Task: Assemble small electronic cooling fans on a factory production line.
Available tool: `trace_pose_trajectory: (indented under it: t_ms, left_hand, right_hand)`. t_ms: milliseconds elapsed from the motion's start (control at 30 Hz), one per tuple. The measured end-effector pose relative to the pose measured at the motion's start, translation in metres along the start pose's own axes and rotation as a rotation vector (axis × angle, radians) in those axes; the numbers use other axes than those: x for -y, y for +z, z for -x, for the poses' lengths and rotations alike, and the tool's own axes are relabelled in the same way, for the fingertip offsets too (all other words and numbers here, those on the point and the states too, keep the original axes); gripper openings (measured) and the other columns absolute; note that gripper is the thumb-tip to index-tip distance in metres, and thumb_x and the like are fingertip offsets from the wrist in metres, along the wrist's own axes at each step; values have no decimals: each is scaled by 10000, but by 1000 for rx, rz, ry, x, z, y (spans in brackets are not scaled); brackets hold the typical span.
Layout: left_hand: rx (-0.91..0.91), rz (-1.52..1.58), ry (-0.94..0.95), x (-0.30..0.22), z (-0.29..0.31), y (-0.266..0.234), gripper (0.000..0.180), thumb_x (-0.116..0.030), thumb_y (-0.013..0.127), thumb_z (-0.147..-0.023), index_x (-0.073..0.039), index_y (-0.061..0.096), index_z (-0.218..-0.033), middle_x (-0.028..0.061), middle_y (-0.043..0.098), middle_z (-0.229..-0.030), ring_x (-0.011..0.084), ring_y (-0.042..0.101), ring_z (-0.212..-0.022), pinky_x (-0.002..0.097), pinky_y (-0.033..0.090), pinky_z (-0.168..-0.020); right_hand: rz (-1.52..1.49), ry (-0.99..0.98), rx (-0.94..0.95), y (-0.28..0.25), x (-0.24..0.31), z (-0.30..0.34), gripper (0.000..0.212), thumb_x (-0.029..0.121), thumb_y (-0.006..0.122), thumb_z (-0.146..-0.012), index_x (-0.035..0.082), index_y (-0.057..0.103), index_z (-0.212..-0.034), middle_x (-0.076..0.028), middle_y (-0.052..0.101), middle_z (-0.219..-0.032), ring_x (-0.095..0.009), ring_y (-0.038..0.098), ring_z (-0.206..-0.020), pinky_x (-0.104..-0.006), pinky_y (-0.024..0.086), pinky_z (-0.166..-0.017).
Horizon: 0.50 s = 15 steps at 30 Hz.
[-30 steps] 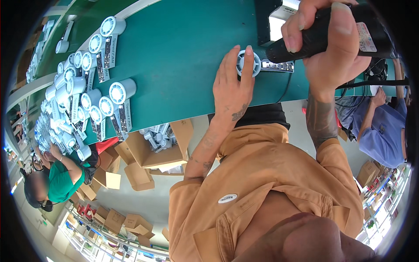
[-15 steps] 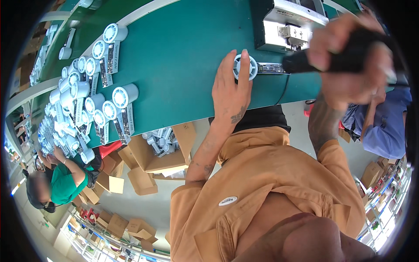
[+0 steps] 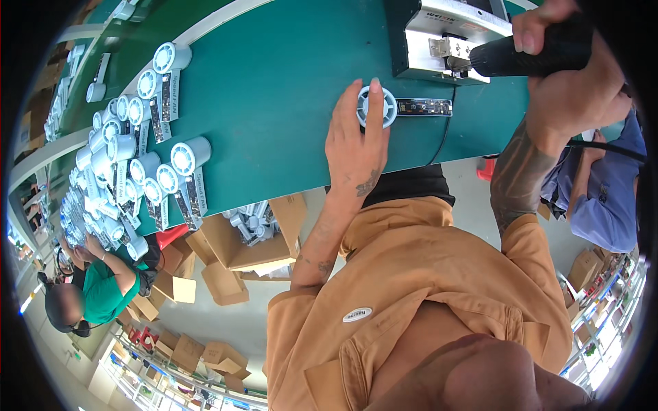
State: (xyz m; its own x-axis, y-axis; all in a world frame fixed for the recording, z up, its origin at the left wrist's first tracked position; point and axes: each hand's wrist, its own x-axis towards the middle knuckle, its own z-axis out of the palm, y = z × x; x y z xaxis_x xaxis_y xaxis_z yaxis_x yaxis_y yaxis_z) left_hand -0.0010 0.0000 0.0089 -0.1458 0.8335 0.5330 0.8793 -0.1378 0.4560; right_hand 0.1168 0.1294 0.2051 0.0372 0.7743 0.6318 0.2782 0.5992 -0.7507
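A light-blue handheld fan (image 3: 386, 107) lies on the green table, its round slotted head to the left. Its narrow handle points right, with a dark circuit board (image 3: 425, 107) exposed along it. My left hand (image 3: 356, 137) holds the fan by its head, two fingers laid across the round grille. In my right hand (image 3: 572, 82) is a black electric screwdriver (image 3: 528, 58), held sideways with my fingers wrapped round it. The tip of the screwdriver meets the front of a metal screw feeder (image 3: 445, 44), at the small block there.
Many similar fans (image 3: 130, 147) crowd the table's left side. A cable (image 3: 447, 133) runs down over the table edge. Below stands an open cardboard box (image 3: 257, 253) of fan parts. One person in green (image 3: 103, 288) works at left, another in blue (image 3: 603, 198) sits at right.
My right hand has moved the screwdriver up and away from the fan's handle to the screw feeder, uncovering the circuit board. My left hand and the fan have shifted slightly left.
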Motion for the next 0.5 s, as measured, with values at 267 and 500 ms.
trace_pose_trajectory:
  t_ms: [267,500]
  left_hand:
    - [24,-3,-20,1,1,0,830,-51,834,-802,-67,435,-1529,226,512,-1394,393,629,-1134,419,591,-823]
    - [35,84,-60,0,3,1,872,4,785,-746,-93,436,-1540,247,518,-1379,421,592,-1205,478,549,-960]
  right_hand:
    - [-166,101,274,-8,-6,-9,468,476,465,-1053,17,557,-1021,-70,565,-718,-132,520,-485,-263,440,-465]
    - [-457,95,799,-49,-25,-20,534,528,434,-994,5,537,-999,-89,538,-735,-180,508,-595,-327,415,-588]
